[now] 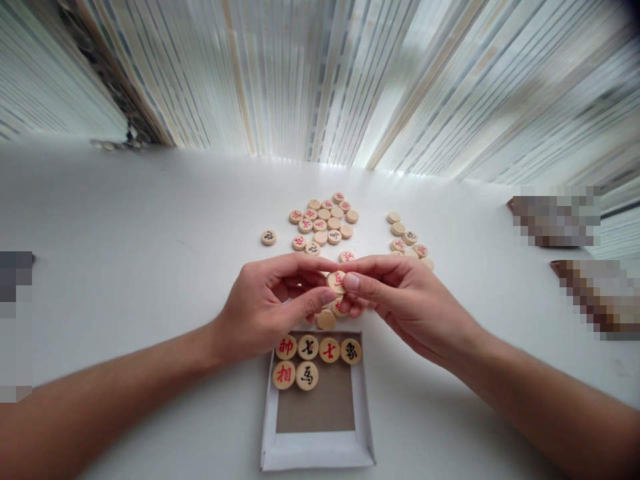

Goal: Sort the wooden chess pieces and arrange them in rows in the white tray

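Observation:
A round wooden Chinese chess piece (pixel 336 283) with a red character is pinched between my left hand (pixel 280 293) and my right hand (pixel 400 293), fingertips of both on its rim. Just below my hands lies a shallow white box (pixel 315 453) with a brown bottom. Along its far end sit a row of pieces, among them a red one (pixel 286 347) at the left and a black one (pixel 351 351) at the right. A second row has a red piece (pixel 284 375) and a black piece (pixel 307 376). A blank-faced piece (pixel 326 319) rests just beyond the box, partly under my hands.
Beyond my hands, several loose pieces (pixel 320 225) lie scattered on the white table (pixel 150 220), some face up, some blank. A smaller group (pixel 399 229) lies to the right. Blurred framed objects (pixel 555 223) stand at the far right. Striped curtains (pixel 300 80) hang behind.

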A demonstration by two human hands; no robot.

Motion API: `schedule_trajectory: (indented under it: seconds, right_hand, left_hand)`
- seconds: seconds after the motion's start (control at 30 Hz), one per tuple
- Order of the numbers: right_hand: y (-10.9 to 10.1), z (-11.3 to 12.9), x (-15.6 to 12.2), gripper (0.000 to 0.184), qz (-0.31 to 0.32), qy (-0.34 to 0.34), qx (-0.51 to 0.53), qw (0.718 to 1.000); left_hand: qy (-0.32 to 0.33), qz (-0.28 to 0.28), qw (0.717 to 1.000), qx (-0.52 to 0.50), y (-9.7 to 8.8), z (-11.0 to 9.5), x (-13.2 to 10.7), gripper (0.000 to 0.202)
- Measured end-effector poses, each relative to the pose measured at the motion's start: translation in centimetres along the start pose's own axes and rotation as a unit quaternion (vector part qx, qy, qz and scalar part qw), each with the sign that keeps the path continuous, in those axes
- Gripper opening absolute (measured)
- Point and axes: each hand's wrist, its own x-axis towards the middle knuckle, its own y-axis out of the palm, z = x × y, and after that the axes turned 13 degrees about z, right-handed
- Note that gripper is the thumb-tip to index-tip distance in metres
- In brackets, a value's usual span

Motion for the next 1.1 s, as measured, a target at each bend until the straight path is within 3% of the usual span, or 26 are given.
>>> schedule_trajectory:
  seconds: [0.27, 0.57, 0.83, 1.1]
  right_hand:
    - [-0.12, -0.59, -0.14, 0.038, 0.016, -0.011, 0.001, 1.000]
    - [0.44, -0.07, -0.10, 0.026, 0.005, 0.006, -0.007, 1.000]
    - [-0.04, -0.11, -0.17, 0.015, 0.052, -0.028, -0.045, 0.997]
    - [-0.03, -0.19, -0.10, 0.024, 0.058, -0.019, -0.025, 0.998]
  left_hand:
    - [0.005, 0.010, 0.999, 0.034, 0.04, 0.14, -0.20, 0.024]
    - [0.116, 0.056, 0.969, 0.209, -0.28, 0.21, -0.26, 0.030]
    - [0.117, 0.038, 0.978, 0.166, -0.29, 0.45, -0.39, 0.031]
    - [0.101, 0.016, 0.985, 0.136, -0.36, 0.48, -0.49, 0.030]
